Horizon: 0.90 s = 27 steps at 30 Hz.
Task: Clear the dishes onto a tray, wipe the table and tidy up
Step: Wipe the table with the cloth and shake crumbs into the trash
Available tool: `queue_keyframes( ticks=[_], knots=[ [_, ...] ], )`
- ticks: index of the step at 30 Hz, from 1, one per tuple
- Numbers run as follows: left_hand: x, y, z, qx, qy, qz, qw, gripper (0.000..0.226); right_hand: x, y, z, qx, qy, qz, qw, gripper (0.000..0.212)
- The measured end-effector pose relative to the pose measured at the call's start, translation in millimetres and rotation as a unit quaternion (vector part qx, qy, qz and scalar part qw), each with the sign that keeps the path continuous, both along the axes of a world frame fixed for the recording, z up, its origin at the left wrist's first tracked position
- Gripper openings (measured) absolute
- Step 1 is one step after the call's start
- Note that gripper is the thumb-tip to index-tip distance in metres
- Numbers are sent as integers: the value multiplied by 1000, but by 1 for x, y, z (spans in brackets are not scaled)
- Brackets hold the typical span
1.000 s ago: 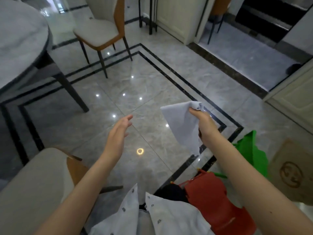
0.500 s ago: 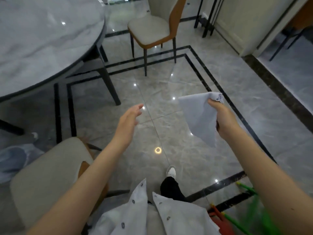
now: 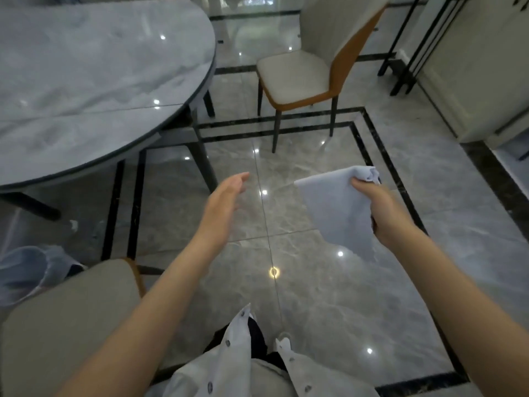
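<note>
A pale blue-grey cloth [image 3: 337,213] hangs in the air above the floor, gripped at its top corner by my right hand [image 3: 380,210]. My left hand [image 3: 223,204] is held out flat with straight fingers and holds nothing, a little left of the cloth. The round grey marble table [image 3: 86,81] fills the upper left, its top bare in view. No dishes or tray are in sight.
A beige and orange chair [image 3: 312,70] stands beyond the table on the right. Another beige chair seat [image 3: 65,319] is close at lower left. Dark table legs [image 3: 203,156] reach the glossy tiled floor. A cream cabinet [image 3: 481,75] stands at the right.
The view has swung left, bringing the table and far chair into fuller sight; the red and green things at lower right are gone. Both hands keep their pose, the cloth still held.
</note>
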<state>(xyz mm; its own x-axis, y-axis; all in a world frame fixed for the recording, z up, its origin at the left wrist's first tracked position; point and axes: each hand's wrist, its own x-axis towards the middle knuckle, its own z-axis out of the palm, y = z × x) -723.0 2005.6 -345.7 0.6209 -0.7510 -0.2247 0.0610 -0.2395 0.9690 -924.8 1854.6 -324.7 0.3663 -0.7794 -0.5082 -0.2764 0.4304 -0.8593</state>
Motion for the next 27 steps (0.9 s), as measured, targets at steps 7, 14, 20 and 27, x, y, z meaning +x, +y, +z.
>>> queue_keyframes(
  ticks=[7, 14, 20, 27],
  knots=[
    [91, -49, -29, 9, 6, 83, 997, 35, 112, -76, -2, 5, 28, 55, 998, 13],
    [205, -120, -32, -9, 25, 122, 992, 29, 245, -158, 2, 8, 29, 91, 995, 27],
    [279, -181, -27, -10, 41, 134, 990, 27, 321, -218, 3, 2, 68, 102, 992, 32],
    [339, -268, -18, 33, 40, 115, 992, 35, 394, -295, 11, 11, 73, 95, 993, 16]
  ],
)
